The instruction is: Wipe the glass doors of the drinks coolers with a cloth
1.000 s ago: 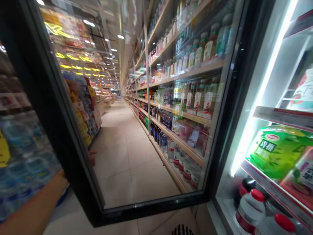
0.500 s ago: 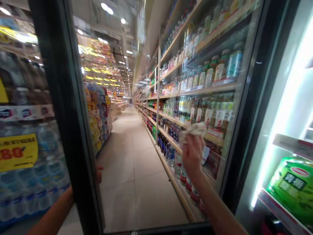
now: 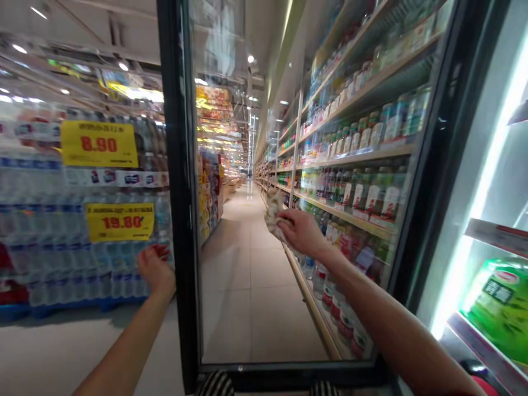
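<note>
A glass door (image 3: 231, 330) with a black frame (image 3: 175, 181) stands open in front of me. My right hand (image 3: 303, 234) is closed round a crumpled pale cloth (image 3: 273, 214) and holds it at the glass, around the middle of the pane. To the left of the door's upright frame is my left hand (image 3: 155, 269), its wrist close to the frame edge. Its fingers are loosely bent and somewhat blurred, and I see nothing held in them. Faint whitish smears (image 3: 220, 47) show high on the pane.
At right is a lit cooler shelf (image 3: 487, 346) with a green package (image 3: 495, 308). Stacked water bottles (image 3: 74, 242) with yellow price signs (image 3: 99, 144) stand at left. Bottle shelves (image 3: 350, 157) and a tiled aisle (image 3: 231, 264) appear in the pane. Striped shoe tips (image 3: 215, 384) show below.
The cloth in my right hand has moved left across the pane. My left hand, whose fingers showed round the frame's edge, is now left of the frame. The view has turned left.
</note>
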The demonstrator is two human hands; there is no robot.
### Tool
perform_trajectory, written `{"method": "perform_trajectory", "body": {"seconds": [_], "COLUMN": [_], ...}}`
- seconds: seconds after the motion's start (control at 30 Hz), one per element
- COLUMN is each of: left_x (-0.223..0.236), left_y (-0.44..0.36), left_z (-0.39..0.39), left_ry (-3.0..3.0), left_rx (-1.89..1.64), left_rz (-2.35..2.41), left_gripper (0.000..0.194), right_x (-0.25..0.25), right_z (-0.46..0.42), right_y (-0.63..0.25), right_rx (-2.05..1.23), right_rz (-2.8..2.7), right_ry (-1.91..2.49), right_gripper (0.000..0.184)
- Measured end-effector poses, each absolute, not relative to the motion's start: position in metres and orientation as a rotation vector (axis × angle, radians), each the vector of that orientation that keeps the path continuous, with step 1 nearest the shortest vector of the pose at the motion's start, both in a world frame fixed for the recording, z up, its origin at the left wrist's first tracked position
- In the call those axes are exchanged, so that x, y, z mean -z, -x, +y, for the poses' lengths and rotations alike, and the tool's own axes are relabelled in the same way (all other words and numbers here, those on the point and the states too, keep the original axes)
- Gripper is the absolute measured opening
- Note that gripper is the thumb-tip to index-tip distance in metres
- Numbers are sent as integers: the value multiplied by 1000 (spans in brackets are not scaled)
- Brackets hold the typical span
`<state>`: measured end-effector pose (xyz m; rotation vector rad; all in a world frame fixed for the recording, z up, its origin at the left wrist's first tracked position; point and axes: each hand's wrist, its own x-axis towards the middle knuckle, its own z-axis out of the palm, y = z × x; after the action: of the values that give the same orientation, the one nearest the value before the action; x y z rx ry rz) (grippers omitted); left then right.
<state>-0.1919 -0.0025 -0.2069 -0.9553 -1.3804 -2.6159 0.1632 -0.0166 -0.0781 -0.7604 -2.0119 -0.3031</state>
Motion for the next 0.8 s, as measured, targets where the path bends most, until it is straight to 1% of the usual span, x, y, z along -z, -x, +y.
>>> {"method": "perform_trajectory", "body": {"seconds": [0.07,0.1,0.17,0.2,0.27,0.33,0.4,0.43,0.5,0.57,0.63,0.67,0.7,0.8], "left_x": [194,186,169,162,153,155,166,172,185,193,196,197,197,205], "left_y": [182,174,154,142,118,97,84,80,77,76,72,69,65,52], "left_z": [-13,-18,-26,-29,-34,-37,-37,-37,-34,-31,-28,-27,-25,-18], "left_ry": [941,960,1010,1036,1088,1163,1340,1456,1672,1781,1781,1764,1745,1741], "left_rx": [2549,2502,2390,2343,2216,2009,1733,1598,1376,1213,1149,1152,1170,1208], "left_rz": [-1320,-1285,-1220,-1193,-1166,-1172,-1183,-1189,-1215,-1266,-1297,-1290,-1271,-1153], "left_gripper": [14,14,17,18,18,20,28,34,46,57,65,67,67,63], "right_x": [62,55,50,55,82,123,157,165,159,139,129,133,142,184], "right_z": [-24,-23,-14,-9,2,10,15,17,22,27,30,31,31,32], "right_y": [-168,-168,-158,-146,-111,-80,-73,-82,-117,-159,-182,-184,-182,-182], "right_rx": [103,118,327,459,696,929,1113,1168,1197,1090,933,911,936,1102], "right_rz": [-2043,-1934,-1592,-1471,-1500,-1818,-2098,-2162,-2060,-1633,-1188,-1118,-1180,-1696], "right_ry": [861,934,980,927,730,512,323,299,436,760,952,938,880,696], "right_gripper": [21,21,21,22,29,36,44,46,50,51,51,52,52,51]}}
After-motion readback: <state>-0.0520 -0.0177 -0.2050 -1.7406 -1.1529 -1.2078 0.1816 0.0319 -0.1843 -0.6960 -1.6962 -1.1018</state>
